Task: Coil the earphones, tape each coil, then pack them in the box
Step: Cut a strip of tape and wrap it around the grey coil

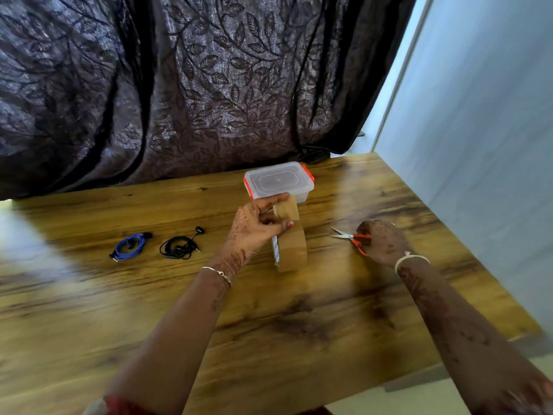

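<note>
From my remote seat I see a brown wooden table (269,324) with both bare forearms reaching over its near edge. The left hand (254,226) hovers around the middle of the surface, thumb and curled fingers pinching the free end of a brown packing-tape strip (287,209) drawn up from the brown roll of packing tape (294,250). The roll stands on its edge on the surface just below that hand. A thin silver bracelet (220,274) sits on the left wrist.

The right hand (384,242) is towards the right edge, fingers curled over the orange handles of small scissors (344,235). Their steel blades are slightly parted and point left at the roll, a short gap away from it. I cannot tell whether the scissors rest on the wood or are lifted. A pale thread band (410,259) circles the right wrist.

The clear plastic box with orange clips (278,181) stands at the far edge, lid on, just behind the raised strip. Two coils lie on the left half of the surface, side by side but apart: the blue earphones (130,245) further left, the black earphones (179,247) nearer the left hand, both well away from the box.

A dark leaf-patterned curtain (179,85) hangs behind the far edge, and a pale wall (478,145) runs along the right edge.
</note>
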